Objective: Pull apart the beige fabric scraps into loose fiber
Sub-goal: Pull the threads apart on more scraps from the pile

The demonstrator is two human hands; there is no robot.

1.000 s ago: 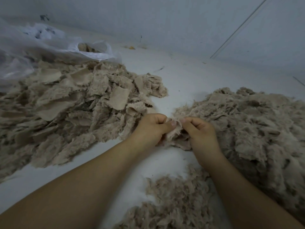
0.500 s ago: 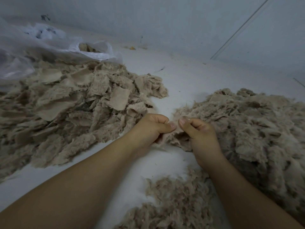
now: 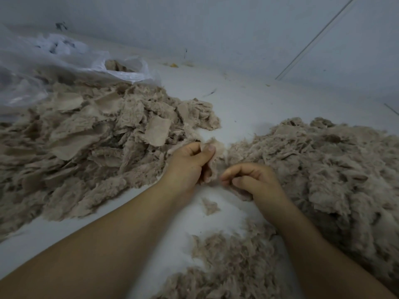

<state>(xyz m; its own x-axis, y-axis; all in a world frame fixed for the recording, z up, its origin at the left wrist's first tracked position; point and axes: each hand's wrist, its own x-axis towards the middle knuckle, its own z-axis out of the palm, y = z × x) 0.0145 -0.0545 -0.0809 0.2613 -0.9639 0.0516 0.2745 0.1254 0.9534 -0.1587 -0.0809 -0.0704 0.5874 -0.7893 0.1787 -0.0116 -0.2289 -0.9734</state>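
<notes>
Since a moment ago, both hands have been drawn apart. At left, a heap of beige scraps (image 3: 86,143) is spread on the white surface (image 3: 237,104). One scrap (image 3: 212,167) is pinched by the left hand (image 3: 190,162); the right hand (image 3: 252,180), fingers curled around a fiber tuft, is held beside the loose fiber pile (image 3: 323,169).

The heap of fabric scraps (image 3: 90,134) on the left was beige, its flat pieces a smoother tan. The fluffy fibre pile (image 3: 328,169) on the right was the same beige, slightly greyer, as was the near pile (image 3: 233,264). The floor (image 3: 241,104) was plain white, the far wall (image 3: 216,24) pale blue-grey. The plastic bag (image 3: 43,61) was translucent white.
</notes>
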